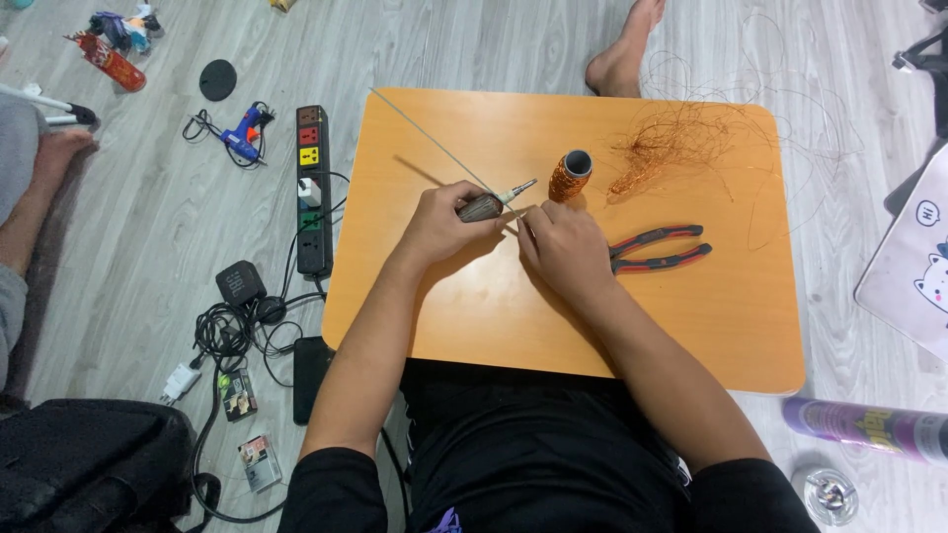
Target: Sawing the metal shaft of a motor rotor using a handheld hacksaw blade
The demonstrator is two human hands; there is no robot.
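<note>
We hold a small hand tool with a dark, ribbed handle (481,207) in our left hand (439,225), fingers wrapped firmly round the handle, its metal tip pointing up and to the right toward the spool of copper wire (570,176). A long thin metal rod (434,146) runs through or just behind the tool, its long axis lying diagonally from the far left corner of the orange table (494,316) down toward our hands. Our right hand (565,249) sits just right of the tool's tip, fingertips pinched together at the near end of the rod; whether they grip the rod itself or a strand of fine wire we cannot tell, it is too thin to make out. The spool stands upright just beyond the right hand, nearer to it than to the left. Farther right lies a loose tangle of copper wire (671,148), and red-handled pliers (657,249) rest flat just beside the right hand, handles pointing away to the right.
</note>
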